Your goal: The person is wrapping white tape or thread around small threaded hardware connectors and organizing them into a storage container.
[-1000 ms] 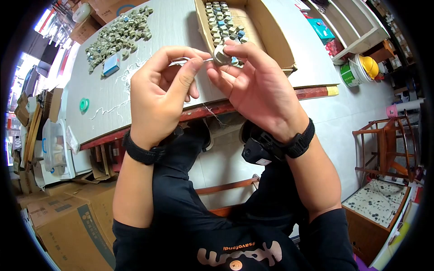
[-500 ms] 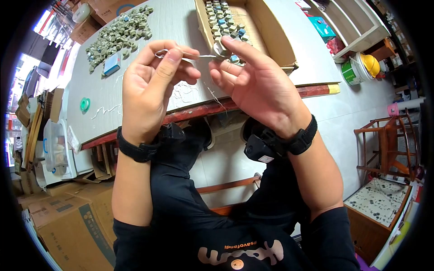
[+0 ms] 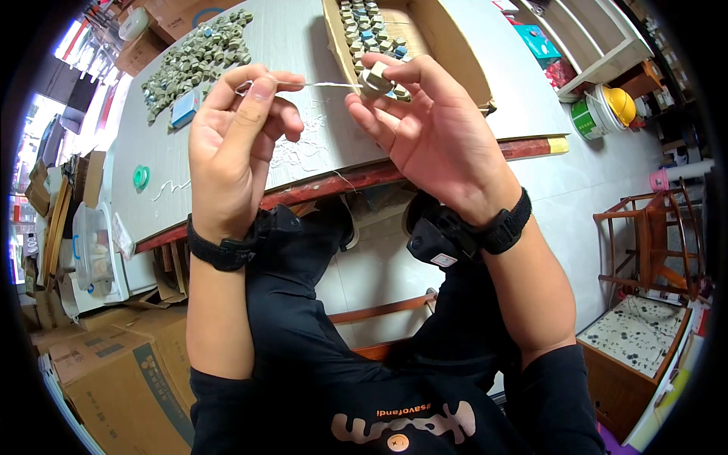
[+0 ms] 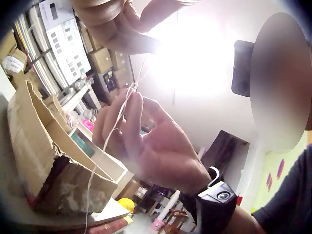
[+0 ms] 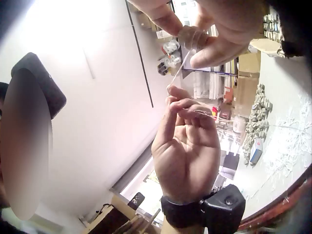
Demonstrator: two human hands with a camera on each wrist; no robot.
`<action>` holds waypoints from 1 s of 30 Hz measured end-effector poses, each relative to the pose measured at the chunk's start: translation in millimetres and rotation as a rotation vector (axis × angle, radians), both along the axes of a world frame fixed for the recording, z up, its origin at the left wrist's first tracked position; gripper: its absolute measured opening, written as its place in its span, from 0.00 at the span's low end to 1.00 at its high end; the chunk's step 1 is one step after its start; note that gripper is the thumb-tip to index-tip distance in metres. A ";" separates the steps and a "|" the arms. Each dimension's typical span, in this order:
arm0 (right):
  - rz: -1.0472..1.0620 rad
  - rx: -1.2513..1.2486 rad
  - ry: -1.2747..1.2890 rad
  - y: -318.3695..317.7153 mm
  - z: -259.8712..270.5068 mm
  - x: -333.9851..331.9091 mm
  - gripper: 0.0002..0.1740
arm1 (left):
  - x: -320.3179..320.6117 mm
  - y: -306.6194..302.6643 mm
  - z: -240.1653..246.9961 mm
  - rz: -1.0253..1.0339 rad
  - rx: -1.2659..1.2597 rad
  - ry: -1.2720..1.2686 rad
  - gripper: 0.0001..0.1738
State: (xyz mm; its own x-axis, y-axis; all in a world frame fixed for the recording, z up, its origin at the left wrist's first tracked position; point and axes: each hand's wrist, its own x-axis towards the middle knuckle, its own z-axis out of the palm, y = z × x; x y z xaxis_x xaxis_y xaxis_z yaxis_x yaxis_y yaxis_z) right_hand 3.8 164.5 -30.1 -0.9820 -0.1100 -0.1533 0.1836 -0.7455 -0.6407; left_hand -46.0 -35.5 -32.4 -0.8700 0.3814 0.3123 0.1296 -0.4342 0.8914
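My right hand (image 3: 447,140) holds a small pale hex-headed fitting (image 3: 374,79) between thumb and fingers, above the near end of a cardboard box. From the fitting a thin white strand (image 3: 327,84) runs to my left hand (image 3: 227,152), whose thumb and index finger pinch it. The strand looks taut between the two hands. In the right wrist view the fitting (image 5: 191,38) appears round and ribbed, with the strand leading down to the left fingertips. A loose tail of the strand (image 4: 92,175) hangs down in the left wrist view.
A cardboard box (image 3: 455,53) at the back of the table contains rows of similar fittings. Left of it lie a heap of fittings (image 3: 193,64), a small blue box (image 3: 185,110), a green spool (image 3: 141,177) and white scraps (image 3: 299,152). The red table edge (image 3: 334,186) runs below the hands.
My left hand has drawn left, away from the right, and the stretch of strand between them has grown longer. The fitting has turned a little in my right fingers.
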 end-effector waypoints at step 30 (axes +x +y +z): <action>-0.064 0.015 -0.040 21.6 0.1 -3.8 0.18 | -13.2 -36.3 1.2 0.122 0.108 -0.059 0.14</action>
